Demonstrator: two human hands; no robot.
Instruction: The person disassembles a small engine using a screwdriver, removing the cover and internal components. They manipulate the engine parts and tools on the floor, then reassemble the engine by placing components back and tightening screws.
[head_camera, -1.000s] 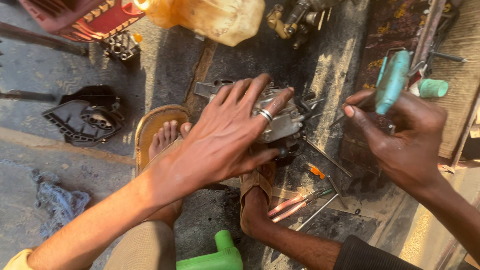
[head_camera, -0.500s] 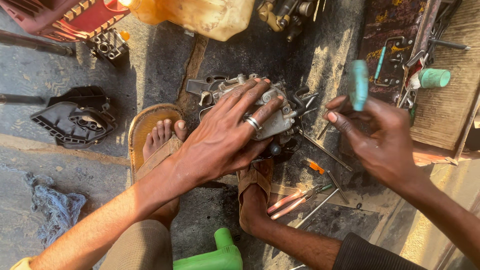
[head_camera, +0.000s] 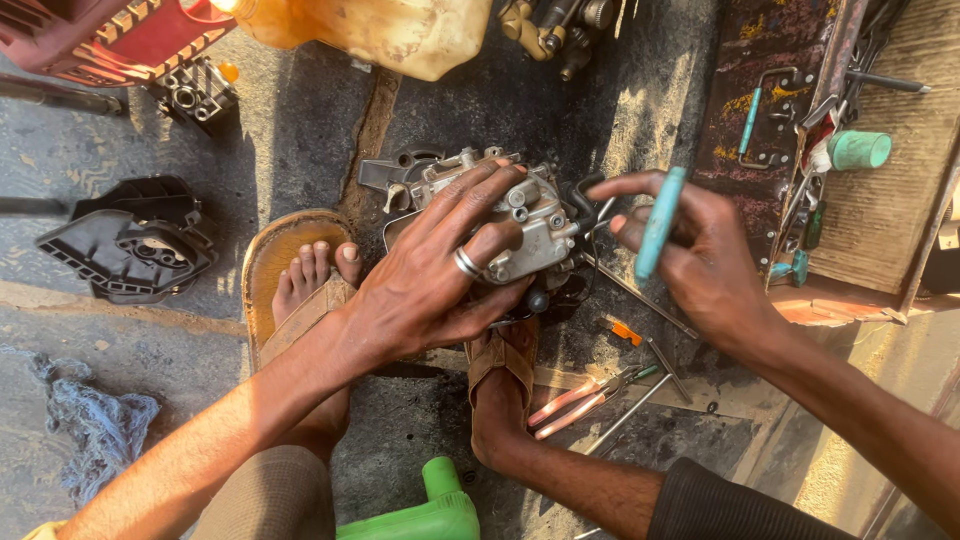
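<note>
Grey metal engine part (head_camera: 520, 225) sat at frame centre on the floor, with the left hand (head_camera: 440, 275) spread flat across it, fingers open. Just right of it, the right hand (head_camera: 700, 265) pinched a teal-handled tool (head_camera: 660, 222) upright.

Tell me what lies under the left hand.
The left hand presses on a grey metal engine part. Its top face is mostly covered by the palm and fingers; whatever lies beneath it is hidden.

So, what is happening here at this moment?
A person sits on the ground, bent over a grey metal engine part. The left hand lies spread on top of it, pressing it down. The right hand holds a teal-handled tool beside the part. Red-handled pliers lie on the ground near a sandalled foot.
</note>
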